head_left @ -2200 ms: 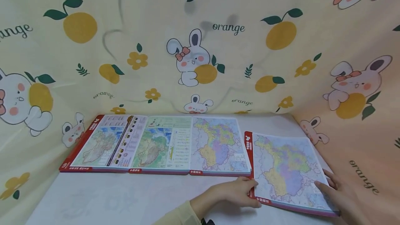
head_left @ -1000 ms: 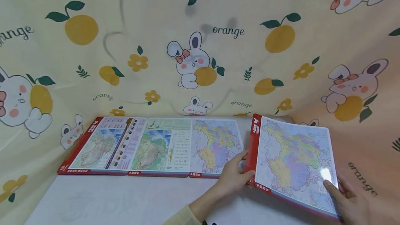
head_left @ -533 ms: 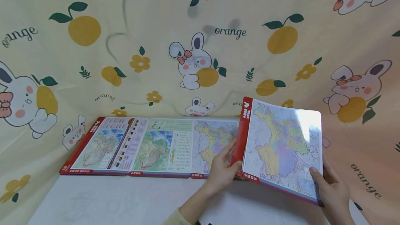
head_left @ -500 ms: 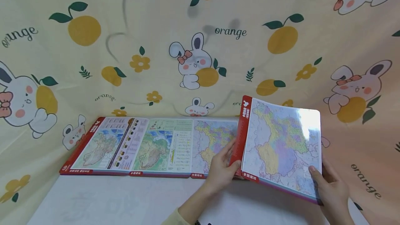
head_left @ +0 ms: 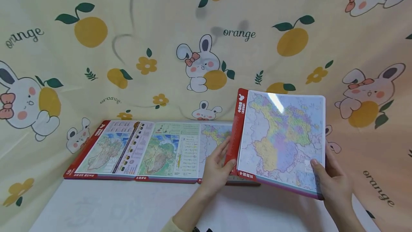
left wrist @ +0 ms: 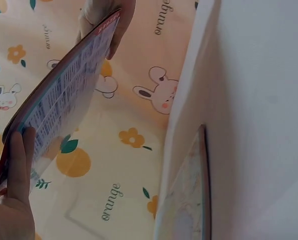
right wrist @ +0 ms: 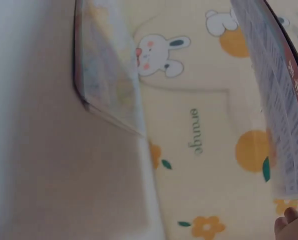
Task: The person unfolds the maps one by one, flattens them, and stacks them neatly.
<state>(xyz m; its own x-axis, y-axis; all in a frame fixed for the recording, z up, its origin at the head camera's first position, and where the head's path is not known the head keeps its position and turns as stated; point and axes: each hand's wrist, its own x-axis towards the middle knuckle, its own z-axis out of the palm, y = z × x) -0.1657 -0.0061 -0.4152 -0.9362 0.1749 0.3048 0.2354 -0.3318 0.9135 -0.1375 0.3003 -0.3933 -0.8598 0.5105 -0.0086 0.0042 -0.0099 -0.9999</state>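
Observation:
A stiff, glossy map sheet [head_left: 283, 139] with a red left border is held in the air, tilted up toward the head camera. My left hand [head_left: 214, 174] grips its lower left edge, thumb on the front and fingers behind. On the lower right edge, my right hand [head_left: 336, 185] pinches with its thumb over the printed face. Columns of small print cover the underside of the map sheet [left wrist: 64, 90] in the left wrist view. Below and left, a row of overlapping maps [head_left: 161, 153] lies flat on the white table, its right end partly hidden by the held sheet.
The white table [head_left: 128, 203] runs along the front. A cream cloth [head_left: 154, 17] printed with rabbits and oranges hangs behind and at both sides, close to the table's back and right edges.
The map sheet has come off the table, up and to the left, and now overlaps the right end of the row. Both hands moved with it. The row stays in place.

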